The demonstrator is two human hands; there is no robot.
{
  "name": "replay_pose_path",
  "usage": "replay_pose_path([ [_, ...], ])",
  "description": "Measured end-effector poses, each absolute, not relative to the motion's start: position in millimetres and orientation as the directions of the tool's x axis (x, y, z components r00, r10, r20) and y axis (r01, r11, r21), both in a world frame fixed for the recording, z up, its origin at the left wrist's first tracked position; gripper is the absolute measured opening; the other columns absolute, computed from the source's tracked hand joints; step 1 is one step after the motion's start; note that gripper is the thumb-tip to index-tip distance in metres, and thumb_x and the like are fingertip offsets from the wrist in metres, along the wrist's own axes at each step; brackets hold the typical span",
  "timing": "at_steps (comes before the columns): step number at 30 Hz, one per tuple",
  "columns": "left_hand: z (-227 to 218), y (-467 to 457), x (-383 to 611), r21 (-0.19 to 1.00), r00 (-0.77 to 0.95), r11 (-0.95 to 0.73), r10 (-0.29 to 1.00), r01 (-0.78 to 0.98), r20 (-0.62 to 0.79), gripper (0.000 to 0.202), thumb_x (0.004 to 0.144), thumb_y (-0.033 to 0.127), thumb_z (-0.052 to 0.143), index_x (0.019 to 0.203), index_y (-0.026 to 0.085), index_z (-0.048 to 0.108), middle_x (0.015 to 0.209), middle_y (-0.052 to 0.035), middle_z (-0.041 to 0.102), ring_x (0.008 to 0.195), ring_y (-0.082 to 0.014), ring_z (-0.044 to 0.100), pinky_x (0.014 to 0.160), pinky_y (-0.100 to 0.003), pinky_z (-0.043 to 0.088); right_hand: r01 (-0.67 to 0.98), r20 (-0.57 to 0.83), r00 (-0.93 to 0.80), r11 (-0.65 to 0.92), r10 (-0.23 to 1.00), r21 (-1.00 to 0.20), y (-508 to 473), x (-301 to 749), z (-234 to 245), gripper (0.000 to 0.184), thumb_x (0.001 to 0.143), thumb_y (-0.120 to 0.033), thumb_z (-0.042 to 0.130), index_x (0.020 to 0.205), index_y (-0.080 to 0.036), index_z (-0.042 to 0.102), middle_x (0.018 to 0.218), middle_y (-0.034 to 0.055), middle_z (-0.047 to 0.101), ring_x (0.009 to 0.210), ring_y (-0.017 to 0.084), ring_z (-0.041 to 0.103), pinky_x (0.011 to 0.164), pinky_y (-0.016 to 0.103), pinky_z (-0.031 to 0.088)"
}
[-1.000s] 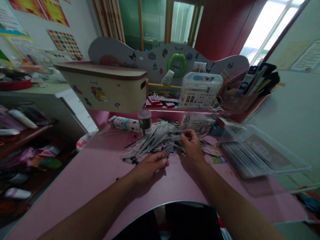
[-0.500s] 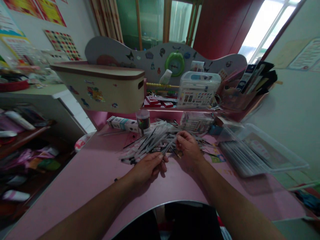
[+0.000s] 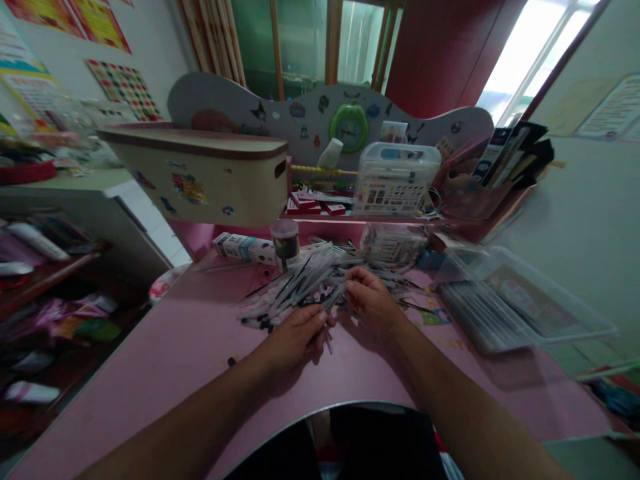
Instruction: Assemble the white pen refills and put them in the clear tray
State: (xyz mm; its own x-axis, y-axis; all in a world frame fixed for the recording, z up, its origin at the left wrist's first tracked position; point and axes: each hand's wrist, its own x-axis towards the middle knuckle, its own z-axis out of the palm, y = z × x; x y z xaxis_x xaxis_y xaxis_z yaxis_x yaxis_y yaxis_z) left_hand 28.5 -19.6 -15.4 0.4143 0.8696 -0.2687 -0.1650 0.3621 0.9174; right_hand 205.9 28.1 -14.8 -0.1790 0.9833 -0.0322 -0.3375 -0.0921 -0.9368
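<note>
My left hand [image 3: 303,333] is closed around a slim translucent pen tube [image 3: 329,345], whose lower end pokes out below the fingers. Just to the right, my right hand [image 3: 370,300] pinches with thumb and forefinger at what looks like the upper end of the same tube; the fingertips partly hide it. Directly behind both hands spreads a loose pile of translucent pen tubes and thin black refills [image 3: 313,277]. Several black caps or tips show at the pile's left edge. One small black piece [image 3: 231,361] lies alone beside my left forearm.
An open clear plastic box [image 3: 575,327] with a row of grey pens stands at right. Behind the pile are a clear cup [image 3: 285,230], a long printed carton [image 3: 245,248] and a clear case [image 3: 393,241]. A beige lidded bin [image 3: 215,183] sits on the shelf.
My right hand has moved slightly left and closer to my left hand. The tube's end now sticks out below my left fingers, where it did not show before.
</note>
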Motion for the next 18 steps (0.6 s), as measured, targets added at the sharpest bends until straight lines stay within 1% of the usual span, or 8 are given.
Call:
replay_pose_path([
  [2, -17.0, -19.9, 28.6, 0.925, 0.399, 0.349, 0.878, -0.152, -0.265, 0.025, 0.093, 0.039, 0.057, 0.086, 0.016, 0.062, 0.051, 0.0063, 0.042, 0.045, -0.0073, 0.032, 0.046, -0.020, 0.025, -0.305, -0.021, -0.204, -0.084, 0.979, -0.949, 29.7, 207.0, -16.6, 0.019, 0.073, -0.032, 0.072, 0.084, -0.021, 0.061, 0.050, -0.0082, 0.047, 0.044, 0.007, 0.033, 0.042, 0.017, 0.024],
  [5, -19.7, -19.5, 29.4, 0.915, 0.387, 0.372, 0.876, -0.160, -0.289, 0.026, 0.090, 0.042, 0.061, 0.083, 0.017, 0.060, 0.055, 0.0063, 0.040, 0.048, -0.0073, 0.031, 0.046, -0.021, 0.021, -0.288, -0.028, -0.226, -0.094, 0.974, -0.953, 29.5, 206.1, -18.3, 0.020, 0.075, -0.035, 0.073, 0.084, -0.019, 0.064, 0.051, -0.0070, 0.048, 0.044, 0.007, 0.035, 0.041, 0.017, 0.025],
  [7, -20.7, -19.4, 30.8, 0.906, 0.363, 0.376, 0.885, -0.193, -0.290, 0.026, 0.088, 0.042, 0.064, 0.082, 0.017, 0.059, 0.062, 0.0052, 0.044, 0.050, -0.0068, 0.030, 0.047, -0.020, 0.020, -0.301, -0.046, -0.219, -0.113, 0.975, -0.947, 27.4, 203.8, -18.3, 0.021, 0.076, -0.036, 0.073, 0.084, -0.019, 0.063, 0.053, -0.0066, 0.049, 0.043, 0.007, 0.036, 0.040, 0.017, 0.027],
  [11, -22.4, -19.7, 34.4, 0.923, 0.308, 0.325, 0.917, -0.207, -0.254, 0.026, 0.085, 0.040, 0.067, 0.080, 0.017, 0.058, 0.074, 0.0011, 0.052, 0.060, -0.0083, 0.039, 0.052, -0.020, 0.027, -0.341, -0.052, -0.220, -0.127, 0.974, -0.931, 22.5, 199.1, -18.3, 0.021, 0.080, -0.037, 0.072, 0.087, -0.020, 0.062, 0.056, -0.0072, 0.049, 0.042, 0.006, 0.035, 0.038, 0.016, 0.028],
  [16, -29.2, -19.5, 36.1, 0.955, 0.293, 0.269, 0.930, -0.128, -0.223, 0.026, 0.087, 0.042, 0.062, 0.079, 0.018, 0.057, 0.070, 0.0024, 0.048, 0.059, -0.0106, 0.037, 0.053, -0.024, 0.026, -0.368, -0.051, -0.261, -0.149, 0.964, -0.918, 20.0, 197.8, -18.8, 0.020, 0.082, -0.037, 0.071, 0.087, -0.021, 0.060, 0.057, -0.0086, 0.047, 0.041, 0.006, 0.035, 0.037, 0.017, 0.032],
  [18, -31.4, -19.4, 36.1, 0.959, 0.285, 0.258, 0.933, -0.114, -0.217, 0.025, 0.087, 0.042, 0.062, 0.080, 0.019, 0.057, 0.068, 0.0032, 0.046, 0.058, -0.0111, 0.037, 0.053, -0.025, 0.026, -0.386, -0.056, -0.268, -0.160, 0.962, -0.908, 19.2, 198.0, -17.7, 0.020, 0.082, -0.037, 0.071, 0.087, -0.022, 0.059, 0.056, -0.0093, 0.046, 0.040, 0.006, 0.034, 0.037, 0.017, 0.032],
])
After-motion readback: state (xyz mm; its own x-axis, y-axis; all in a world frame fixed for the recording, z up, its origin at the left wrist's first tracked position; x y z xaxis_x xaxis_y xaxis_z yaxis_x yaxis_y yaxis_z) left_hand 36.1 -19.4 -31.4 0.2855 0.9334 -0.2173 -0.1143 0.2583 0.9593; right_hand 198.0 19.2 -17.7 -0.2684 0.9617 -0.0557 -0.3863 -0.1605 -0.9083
